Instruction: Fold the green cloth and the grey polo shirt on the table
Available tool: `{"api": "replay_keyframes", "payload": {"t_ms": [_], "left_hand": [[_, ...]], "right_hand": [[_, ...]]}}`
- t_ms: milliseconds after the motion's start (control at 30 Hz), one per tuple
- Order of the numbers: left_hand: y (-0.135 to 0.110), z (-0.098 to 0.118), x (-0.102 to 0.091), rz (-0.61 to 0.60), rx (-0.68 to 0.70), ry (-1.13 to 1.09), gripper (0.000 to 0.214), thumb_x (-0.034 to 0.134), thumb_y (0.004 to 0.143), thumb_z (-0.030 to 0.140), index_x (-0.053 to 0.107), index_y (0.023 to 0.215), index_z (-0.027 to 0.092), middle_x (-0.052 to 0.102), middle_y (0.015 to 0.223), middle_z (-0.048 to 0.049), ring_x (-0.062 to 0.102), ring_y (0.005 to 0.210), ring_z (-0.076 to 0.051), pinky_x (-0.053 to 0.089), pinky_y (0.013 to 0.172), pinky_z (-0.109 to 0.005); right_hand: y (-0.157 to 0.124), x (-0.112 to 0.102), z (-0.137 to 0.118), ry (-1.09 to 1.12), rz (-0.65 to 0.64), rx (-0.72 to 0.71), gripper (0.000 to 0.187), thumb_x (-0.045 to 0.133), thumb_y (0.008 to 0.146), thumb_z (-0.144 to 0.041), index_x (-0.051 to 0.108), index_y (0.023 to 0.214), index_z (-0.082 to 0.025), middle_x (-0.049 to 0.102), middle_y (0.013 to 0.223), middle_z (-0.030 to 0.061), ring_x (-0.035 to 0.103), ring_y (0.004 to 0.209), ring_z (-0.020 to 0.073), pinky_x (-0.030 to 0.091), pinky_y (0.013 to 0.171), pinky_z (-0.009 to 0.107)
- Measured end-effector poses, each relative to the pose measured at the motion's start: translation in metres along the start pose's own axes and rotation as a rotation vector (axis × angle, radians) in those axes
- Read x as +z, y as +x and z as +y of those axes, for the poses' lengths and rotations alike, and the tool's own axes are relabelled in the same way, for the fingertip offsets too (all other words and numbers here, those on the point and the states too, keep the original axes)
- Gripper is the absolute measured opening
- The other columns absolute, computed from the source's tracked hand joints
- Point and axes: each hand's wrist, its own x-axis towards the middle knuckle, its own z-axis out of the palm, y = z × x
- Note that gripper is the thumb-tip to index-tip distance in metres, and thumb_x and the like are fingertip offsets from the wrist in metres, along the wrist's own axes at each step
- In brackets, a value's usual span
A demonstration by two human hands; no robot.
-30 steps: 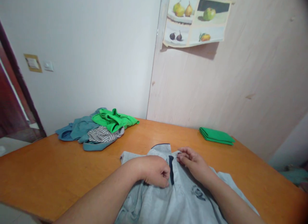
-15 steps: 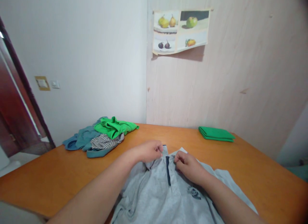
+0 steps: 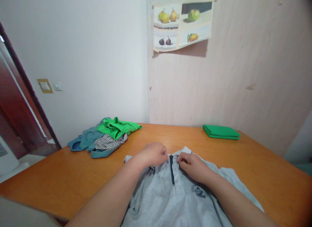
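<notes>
A light grey polo shirt [image 3: 168,201] lies spread over the near part of the table, its collar toward the wall. A dark strip runs down its front opening, and a dark rose-like print sits on the chest at the right. My left hand [image 3: 156,154] is closed on the collar just left of the opening, fingertips partly hidden. On the other side of the opening, my right hand [image 3: 193,166] pinches the collar between thumb and fingers. The shirt's lower part runs out of view at the bottom.
A rumpled pile of clothes [image 3: 89,139], with a bright green garment [image 3: 118,127] on top, lies at the table's back left. A folded green cloth [image 3: 221,132] rests at the back right. Behind the orange-brown table [image 3: 44,184] stands a wall with a fruit poster [image 3: 180,27].
My left hand has shifted slightly right, closer to the front opening, and covers the collar's left part. My right hand keeps its pinch. The camera view has moved a little.
</notes>
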Motion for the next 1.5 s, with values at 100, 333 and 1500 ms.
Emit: {"api": "replay_keyframes", "payload": {"t_ms": [100, 333, 1500], "left_hand": [[-0.006, 0.011, 0.009, 0.175, -0.012, -0.034, 0.018, 0.05, 0.084, 0.025, 0.067, 0.079, 0.019, 0.069, 0.08, -0.0027, 0.06, 0.071, -0.016, 0.04, 0.06, -0.024], [-0.011, 0.018, 0.03, -0.003, 0.043, -0.181, 0.016, 0.052, 0.078, 0.015, 0.067, 0.078, 0.02, 0.068, 0.073, 0.0003, 0.059, 0.065, -0.013, 0.036, 0.055, -0.02], [-0.02, 0.026, 0.028, -0.169, 0.048, -0.161, 0.015, 0.059, 0.07, 0.02, 0.064, 0.084, 0.024, 0.066, 0.075, 0.0025, 0.059, 0.066, -0.015, 0.035, 0.051, -0.023]], "right_hand": [[0.0, 0.0, 0.002, 0.018, 0.001, 0.007, 0.012, 0.049, 0.078, -0.018, 0.06, 0.077, -0.021, 0.061, 0.066, -0.0028, 0.052, 0.062, 0.0132, 0.033, 0.058, 0.024], [-0.004, -0.003, -0.002, 0.138, 0.008, 0.101, 0.009, 0.049, 0.074, -0.016, 0.056, 0.074, -0.021, 0.054, 0.06, -0.0044, 0.048, 0.056, 0.0111, 0.033, 0.051, 0.022], [-0.018, -0.016, -0.015, 0.415, -0.341, 0.349, 0.009, 0.053, 0.083, -0.026, 0.056, 0.079, -0.019, 0.056, 0.06, -0.0042, 0.049, 0.046, 0.0073, 0.035, 0.044, 0.019]]}}
